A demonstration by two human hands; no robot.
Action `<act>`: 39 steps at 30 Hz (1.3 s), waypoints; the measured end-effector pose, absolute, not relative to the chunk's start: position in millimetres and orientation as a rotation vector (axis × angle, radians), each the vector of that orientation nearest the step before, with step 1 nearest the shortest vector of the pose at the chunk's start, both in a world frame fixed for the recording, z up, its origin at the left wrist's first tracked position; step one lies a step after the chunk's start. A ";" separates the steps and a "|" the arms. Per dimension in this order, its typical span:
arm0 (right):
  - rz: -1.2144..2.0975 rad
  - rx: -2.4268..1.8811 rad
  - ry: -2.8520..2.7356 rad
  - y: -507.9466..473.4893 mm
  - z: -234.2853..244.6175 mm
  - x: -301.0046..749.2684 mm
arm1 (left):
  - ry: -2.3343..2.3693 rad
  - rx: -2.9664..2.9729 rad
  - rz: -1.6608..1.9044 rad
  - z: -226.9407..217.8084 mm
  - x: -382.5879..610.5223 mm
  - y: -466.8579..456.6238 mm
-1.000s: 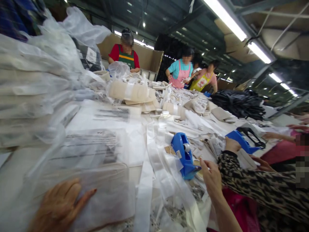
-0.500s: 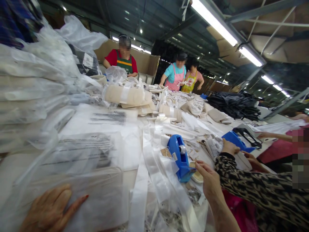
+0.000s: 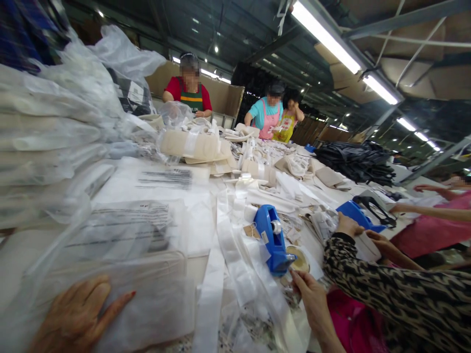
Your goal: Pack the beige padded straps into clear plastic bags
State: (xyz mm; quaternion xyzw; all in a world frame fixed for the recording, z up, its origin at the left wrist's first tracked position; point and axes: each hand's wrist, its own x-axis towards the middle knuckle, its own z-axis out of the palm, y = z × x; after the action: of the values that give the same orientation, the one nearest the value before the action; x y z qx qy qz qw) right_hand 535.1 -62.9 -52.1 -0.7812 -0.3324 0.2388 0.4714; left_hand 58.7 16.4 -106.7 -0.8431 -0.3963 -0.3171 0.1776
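Note:
My left hand [image 3: 79, 311] lies flat, fingers spread, on a clear plastic bag [image 3: 158, 314] with black print and a pale folded item inside. At the lower right, my right hand [image 3: 312, 294] has thumb and forefinger pinched together just below the cutter end of a blue tape dispenser [image 3: 270, 240]. Between those fingertips is what looks like a strip of clear tape, hard to make out. The dispenser stands tilted in view, with a small roll [image 3: 275, 227] on it. Beside its cutter end lies a round roll of beige tape [image 3: 302, 259].
Stacked bagged goods [image 3: 47, 132] rise on the left. White strips [image 3: 209, 294] and beige fabric bundles [image 3: 191, 144] cover the table. A co-worker's patterned sleeve [image 3: 390, 284] reaches in at right near a second blue dispenser [image 3: 355, 213]. Other people stand across the table.
My right hand has moved slightly down and left, away from the dispenser's cutter, with its fingers pinched. My left hand has stayed on the bag. The person in yellow has raised an arm.

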 end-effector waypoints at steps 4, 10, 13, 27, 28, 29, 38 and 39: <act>0.449 -2.068 -0.960 -68.1 -46.1 543.1 | -0.959 -2.260 -0.661 -84.4 69.6 16.3; 0.430 -2.169 -1.345 -79.8 -29.5 526.3 | -1.269 -2.242 -0.831 -58.4 90.0 6.3; 0.520 -2.027 -1.800 -61.6 -11.3 481.5 | -1.418 -2.270 -0.902 -61.6 92.1 3.4; 0.185 -1.381 -3.118 45.1 16.9 256.4 | -1.601 -2.335 -0.921 -69.0 90.8 1.0; 0.183 -1.429 -3.100 45.7 16.2 254.9 | -1.604 -2.337 -0.924 -69.5 90.6 1.1; 0.177 -1.482 -3.081 45.1 16.1 253.5 | -1.606 -2.340 -0.927 -69.9 90.5 1.2; 0.389 -1.913 -2.627 66.4 14.3 274.1 | -1.611 -2.347 -0.946 -70.4 90.9 1.7; 0.490 -1.916 -2.549 71.1 13.5 282.9 | -1.613 -2.346 -0.945 -70.2 90.6 1.4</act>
State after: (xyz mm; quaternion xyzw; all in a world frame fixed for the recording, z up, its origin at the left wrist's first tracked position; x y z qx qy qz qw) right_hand 282.9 71.1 13.5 -0.5934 -0.7893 0.1518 -0.0425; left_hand 90.6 1.4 -70.2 -0.7800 -0.5365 -0.3143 0.0709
